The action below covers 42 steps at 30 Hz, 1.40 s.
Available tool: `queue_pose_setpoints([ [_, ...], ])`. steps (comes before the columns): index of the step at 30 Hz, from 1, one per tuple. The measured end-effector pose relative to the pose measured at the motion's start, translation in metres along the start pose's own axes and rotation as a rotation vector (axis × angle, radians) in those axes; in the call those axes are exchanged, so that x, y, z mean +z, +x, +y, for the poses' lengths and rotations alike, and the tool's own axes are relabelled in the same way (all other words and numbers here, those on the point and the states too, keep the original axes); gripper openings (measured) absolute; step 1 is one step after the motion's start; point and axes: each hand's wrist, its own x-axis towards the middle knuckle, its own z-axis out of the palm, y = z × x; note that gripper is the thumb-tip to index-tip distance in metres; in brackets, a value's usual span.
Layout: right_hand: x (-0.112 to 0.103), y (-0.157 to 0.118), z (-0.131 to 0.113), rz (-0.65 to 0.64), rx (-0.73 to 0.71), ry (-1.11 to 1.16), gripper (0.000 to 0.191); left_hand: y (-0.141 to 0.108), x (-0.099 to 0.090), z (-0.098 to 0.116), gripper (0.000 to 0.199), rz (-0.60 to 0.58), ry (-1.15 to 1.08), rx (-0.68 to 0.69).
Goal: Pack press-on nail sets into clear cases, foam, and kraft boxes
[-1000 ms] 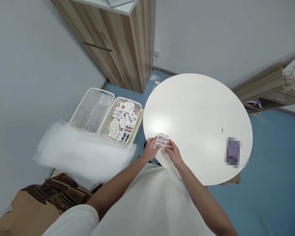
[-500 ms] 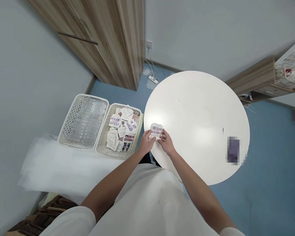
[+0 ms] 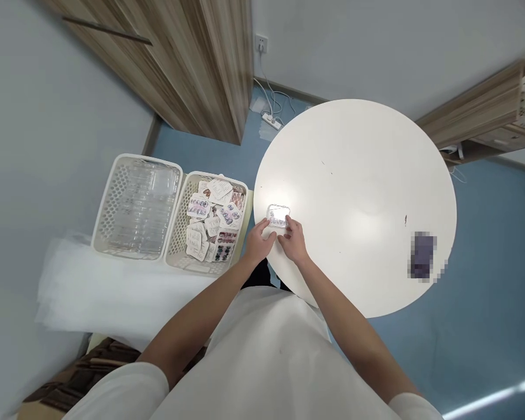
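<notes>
A small clear plastic box (image 3: pixel 279 216) is at the left edge of the table, with a card of purple-toned press-on nails partly visible inside. Glare off its top hides much of the card. My left hand (image 3: pixel 259 241) grips the box's left near corner between bent fingers and thumb. At the opposite corner, my right hand (image 3: pixel 293 240) holds it with curled fingers. Beside the table, a white basket (image 3: pixel 175 252) is filled with nail cards (image 3: pixel 199 206), some showing printed backs. The adjoining white basket (image 3: pixel 107 219) contains stacked clear plastic boxes (image 3: pixel 146 213).
The round white table (image 3: pixel 359 163) carries a pixelated dark object (image 3: pixel 422 255) at its right. White translucent packing sheets (image 3: pixel 114 297) lie below the baskets. A wooden cabinet (image 3: pixel 192 70) stands behind, near a power strip (image 3: pixel 271 121) on the floor.
The view has shifted slightly. Both hands still hold the box; its top now shows a bright reflection where the nails were plainer before. My right fingers have curled closer around its corner.
</notes>
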Motion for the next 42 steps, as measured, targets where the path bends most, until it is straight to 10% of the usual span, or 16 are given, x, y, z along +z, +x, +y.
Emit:
queue_pose_setpoints([
  [8, -0.004, -0.017, -0.009, -0.151, -0.077, -0.158, 0.086, -0.017, 0.01, 0.007, 0.057, 0.049, -0.01, -0.011],
  [26, -0.046, -0.136, 0.063, -0.49, -0.199, -0.219, 0.059, -0.192, 0.05, -0.027, 0.046, 0.093, -0.273, -0.117],
  [34, -0.023, -0.15, 0.048, -0.603, -0.308, -0.273, 0.044, -0.231, 0.033, -0.032, 0.045, 0.291, -0.34, -0.111],
  [42, 0.045, -0.188, 0.008, -0.813, -0.453, -0.39, 0.042, -0.28, -0.008, -0.079, 0.04, 0.533, -0.47, -0.135],
])
